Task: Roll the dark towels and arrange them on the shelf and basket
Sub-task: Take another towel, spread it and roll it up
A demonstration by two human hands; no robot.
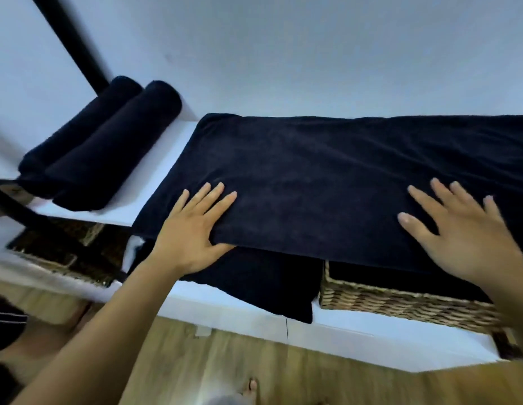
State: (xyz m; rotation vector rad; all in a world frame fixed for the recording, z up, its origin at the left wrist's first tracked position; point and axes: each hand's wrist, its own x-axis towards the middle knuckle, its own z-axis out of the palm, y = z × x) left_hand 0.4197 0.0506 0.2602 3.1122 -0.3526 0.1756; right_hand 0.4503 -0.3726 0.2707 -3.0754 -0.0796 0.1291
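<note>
Two rolled towels (108, 141) sit on the white shelf (166, 159), but the left hand (193, 229) and right hand (464, 238), fingers spread flat, rest on a big dark towel (327, 176) there that is not rolled yet.

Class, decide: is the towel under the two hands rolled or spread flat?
Spread flat: the dark towel lies unrolled across the white shelf.

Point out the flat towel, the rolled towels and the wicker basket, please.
flat towel (327, 176): head view, middle of cloth.
rolled towels (114, 147): head view, right-hand roll's side.
wicker basket (400, 305): head view, front wall.
</note>
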